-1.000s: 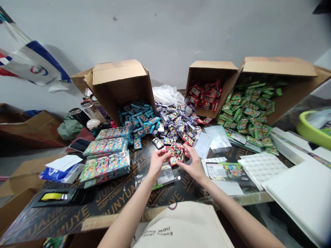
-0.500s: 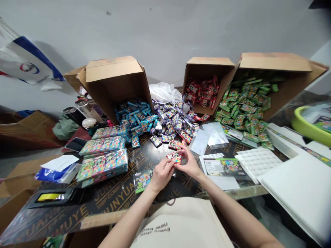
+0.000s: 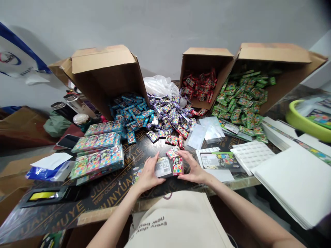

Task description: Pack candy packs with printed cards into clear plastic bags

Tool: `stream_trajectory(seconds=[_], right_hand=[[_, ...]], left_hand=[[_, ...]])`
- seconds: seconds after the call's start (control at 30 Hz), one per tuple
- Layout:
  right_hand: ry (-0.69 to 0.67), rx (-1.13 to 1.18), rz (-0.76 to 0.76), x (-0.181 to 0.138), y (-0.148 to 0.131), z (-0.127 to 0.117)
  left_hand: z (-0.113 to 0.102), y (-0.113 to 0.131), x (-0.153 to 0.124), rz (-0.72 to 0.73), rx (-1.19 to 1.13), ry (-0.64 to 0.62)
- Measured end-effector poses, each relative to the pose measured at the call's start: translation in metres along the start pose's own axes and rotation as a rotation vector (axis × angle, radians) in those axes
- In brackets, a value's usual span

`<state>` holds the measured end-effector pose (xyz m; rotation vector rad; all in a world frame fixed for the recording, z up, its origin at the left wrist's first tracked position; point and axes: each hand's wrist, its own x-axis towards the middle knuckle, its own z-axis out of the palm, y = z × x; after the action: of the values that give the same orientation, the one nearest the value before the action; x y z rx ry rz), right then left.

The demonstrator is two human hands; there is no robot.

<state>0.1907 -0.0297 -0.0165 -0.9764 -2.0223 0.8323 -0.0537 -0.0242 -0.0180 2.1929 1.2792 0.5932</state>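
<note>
"What differs from half a second ago?"
"The hands have parted. Then they met around a red packet; now the left hand [image 3: 149, 174] lies to the left, at the printed card [image 3: 163, 167], thumb and fingers spread wide."
"And the right hand [image 3: 182, 165]?"
"Its thumb is at the near end of the red packet [image 3: 178, 166], its fingers at the far end. Whether they pinch it, I can't tell."
"Where's that packet?"
"Between the hands, by the card's right end, near side of the purple heap [image 3: 169, 115]. A second red packet [image 3: 172, 152] lies just beyond it."
"And the card's label?"
"Uncovered now; the left hand hid it then."
</note>
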Motion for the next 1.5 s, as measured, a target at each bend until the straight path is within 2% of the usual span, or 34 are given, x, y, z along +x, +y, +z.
stream_trajectory(seconds=[0.13, 0.23, 0.33, 0.5, 0.57, 0.67, 0.77, 0.8, 0.87, 0.93, 1.0, 1.03, 1.07, 1.1, 1.17, 1.23, 1.33, 1.5], right_hand=[[-0.035, 0.269, 0.039, 0.003, 0.000, 0.003], [0.003, 0.446, 0.067, 0.006, 0.004, 0.004], [0.041, 0.513, 0.086, 0.009, 0.006, 0.000], [-0.039, 0.247, 0.007, 0.010, -0.004, -0.009], [-0.021, 0.135, 0.008, 0.007, -0.010, -0.008], [0.098, -0.048, 0.066, -0.001, -0.019, 0.001], [0.037, -0.211, 0.014, -0.004, -0.017, 0.004], [0.013, -0.259, -0.003, -0.003, -0.010, -0.002], [0.089, -0.392, 0.055, -0.001, 0.012, -0.030], [0.324, -0.604, 0.279, 0.001, 0.046, -0.079], [0.424, -0.857, 0.586, -0.002, 0.083, -0.138], [0.381, -0.948, 0.728, -0.004, 0.099, -0.166], [0.277, -0.996, 0.827, -0.007, 0.114, -0.190], [0.246, -0.992, 0.842, -0.009, 0.127, -0.209], [0.182, -0.974, 0.821, -0.012, 0.144, -0.232], [0.159, -0.955, 0.749, -0.010, 0.154, -0.239], [0.157, -0.947, 0.620, -0.002, 0.161, -0.232], [0.171, -0.928, 0.388, 0.014, 0.163, -0.190]], left_hand=[[-0.003, 0.005, 0.003, 0.064, -0.090, -0.058], [-0.004, 0.004, 0.004, 0.009, -0.179, -0.103], [-0.002, 0.004, 0.005, -0.033, -0.231, -0.130], [0.006, 0.009, 0.008, -0.064, -0.252, -0.090], [0.009, 0.011, 0.009, -0.086, -0.252, -0.041], [0.013, 0.013, 0.013, -0.132, -0.231, 0.054], [0.018, 0.015, 0.018, -0.120, -0.198, 0.075], [0.020, 0.014, 0.019, -0.109, -0.183, 0.065], [0.026, 0.012, 0.022, -0.095, -0.142, 0.047], [0.033, 0.007, 0.023, -0.088, -0.096, 0.028], [0.039, 0.001, 0.022, -0.076, -0.053, -0.001], [0.042, -0.002, 0.021, -0.070, -0.034, -0.014], [0.045, -0.005, 0.021, -0.064, -0.017, -0.030], [0.048, -0.007, 0.020, -0.058, -0.001, -0.044], [0.052, -0.011, 0.018, -0.047, 0.022, -0.065], [0.055, -0.013, 0.016, -0.044, 0.031, -0.073], [0.058, -0.014, 0.015, -0.051, 0.038, -0.065], [0.061, -0.019, 0.015, -0.047, 0.075, -0.049]])
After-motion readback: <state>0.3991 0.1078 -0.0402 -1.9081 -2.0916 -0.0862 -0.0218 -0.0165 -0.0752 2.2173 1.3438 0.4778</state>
